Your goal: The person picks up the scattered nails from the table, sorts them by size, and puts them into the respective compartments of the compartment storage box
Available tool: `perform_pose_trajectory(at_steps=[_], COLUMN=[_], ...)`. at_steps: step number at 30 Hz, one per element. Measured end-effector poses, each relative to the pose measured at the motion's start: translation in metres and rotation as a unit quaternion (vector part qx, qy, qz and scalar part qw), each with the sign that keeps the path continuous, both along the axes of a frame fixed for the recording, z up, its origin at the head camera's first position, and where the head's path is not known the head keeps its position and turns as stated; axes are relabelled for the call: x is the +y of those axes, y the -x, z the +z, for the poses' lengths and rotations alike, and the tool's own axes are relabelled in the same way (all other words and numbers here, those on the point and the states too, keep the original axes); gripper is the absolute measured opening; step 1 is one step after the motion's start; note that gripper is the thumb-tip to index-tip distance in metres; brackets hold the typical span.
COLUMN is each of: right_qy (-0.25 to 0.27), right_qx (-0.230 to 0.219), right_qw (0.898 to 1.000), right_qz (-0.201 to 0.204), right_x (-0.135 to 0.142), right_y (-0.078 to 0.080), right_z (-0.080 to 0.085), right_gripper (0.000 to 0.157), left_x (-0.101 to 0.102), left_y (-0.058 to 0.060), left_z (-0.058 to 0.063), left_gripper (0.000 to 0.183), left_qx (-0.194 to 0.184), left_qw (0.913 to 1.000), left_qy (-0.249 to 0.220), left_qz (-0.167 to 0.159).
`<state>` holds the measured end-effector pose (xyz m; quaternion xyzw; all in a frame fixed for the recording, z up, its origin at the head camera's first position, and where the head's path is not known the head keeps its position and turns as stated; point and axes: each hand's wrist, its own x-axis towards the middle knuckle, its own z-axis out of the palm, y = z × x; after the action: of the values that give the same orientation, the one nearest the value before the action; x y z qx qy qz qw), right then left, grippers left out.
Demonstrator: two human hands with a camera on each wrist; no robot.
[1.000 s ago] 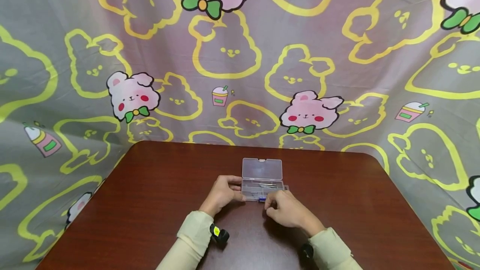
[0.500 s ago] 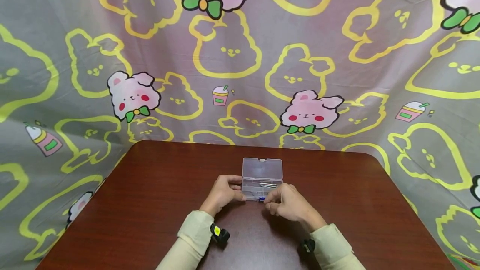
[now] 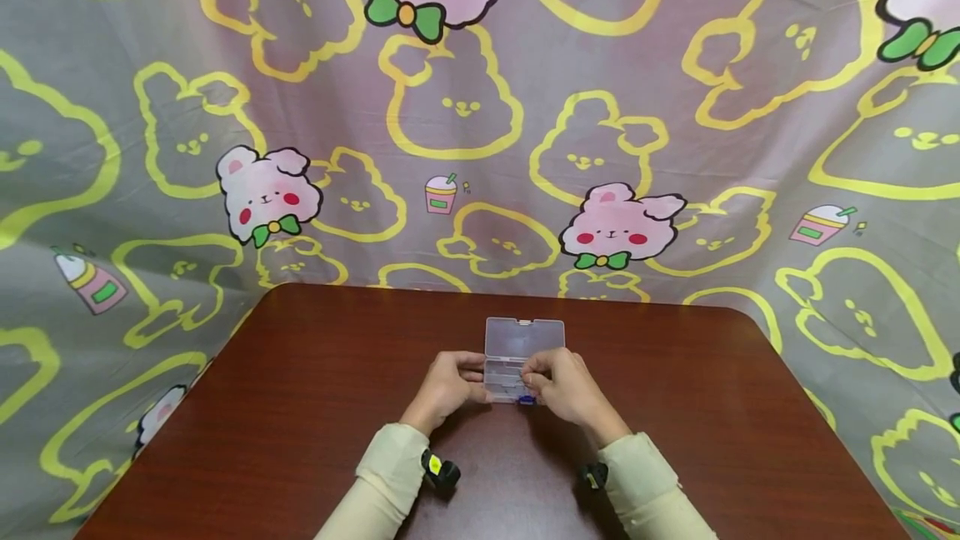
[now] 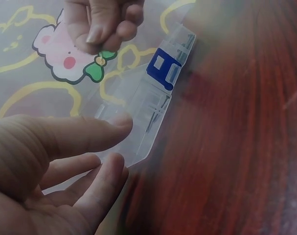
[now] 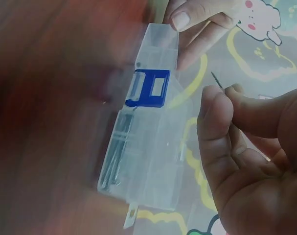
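Observation:
An open clear plastic compartment box [image 3: 504, 373] stands on the table, its lid [image 3: 517, 337] raised at the back. A blue latch [image 5: 150, 88] sits on its front. My left hand [image 3: 446, 387] grips the box's left end between thumb and fingers. Over the box's right part, my right hand [image 3: 567, 387] pinches a thin, pointed metal pin [image 5: 217, 80] between thumb and index finger; its tip sticks out past them. More thin metal pins [image 5: 116, 154] show through the box wall. From the head view, my right hand hides the right compartments.
The dark red-brown wooden table [image 3: 337, 357] spreads around the box. Behind it hangs a grey curtain [image 3: 480, 257] printed with cartoon animals. A small tab [image 5: 131, 215] juts from the box's right end. Both wrists wear black cameras [image 3: 441, 471].
My right hand has moved from the box's front right corner, near the latch, up and leftward over the compartments. My left hand has kept its grip on the left end.

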<state>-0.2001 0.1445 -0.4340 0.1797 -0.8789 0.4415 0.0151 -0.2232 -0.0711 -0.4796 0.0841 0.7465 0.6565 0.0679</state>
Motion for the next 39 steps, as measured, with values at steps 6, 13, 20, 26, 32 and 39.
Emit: perform_pose_trajectory(at_steps=[6, 13, 20, 26, 32, 39], right_qy=[-0.024, -0.047, -0.108, -0.137, -0.155, -0.165], right_qx=[0.027, 0.053, 0.098, 0.110, 0.101, 0.102], right_qw=[0.999, 0.997, 0.989, 0.984, 0.983, 0.981], right_qz=[0.000, 0.007, -0.003, -0.002, -0.003, 0.001], right_x=[-0.008, -0.015, -0.018, -0.022, -0.026, -0.027], right_y=[0.008, 0.016, 0.021, 0.022, 0.024, 0.025], right_z=[0.000, -0.005, -0.008, -0.009, -0.011, -0.011], right_gripper=[0.017, 0.019, 0.017, 0.015, 0.018, 0.019], left_x=[0.000, 0.000, 0.000, 0.000, 0.000, 0.001], left_y=[-0.001, -0.001, 0.002, 0.002, 0.001, -0.008], left_z=[0.000, -0.001, -0.003, -0.002, -0.001, 0.015], left_gripper=[0.064, 0.064, 0.064, 0.064, 0.064, 0.062], left_qx=[0.001, -0.008, -0.001, -0.001, 0.000, 0.001], left_qw=[1.0000, 1.0000, 1.0000, 1.0000, 1.0000, 0.9999], left_qy=[0.001, 0.002, -0.001, 0.002, -0.007, -0.012], left_qz=[0.001, -0.001, -0.001, 0.000, -0.002, -0.006])
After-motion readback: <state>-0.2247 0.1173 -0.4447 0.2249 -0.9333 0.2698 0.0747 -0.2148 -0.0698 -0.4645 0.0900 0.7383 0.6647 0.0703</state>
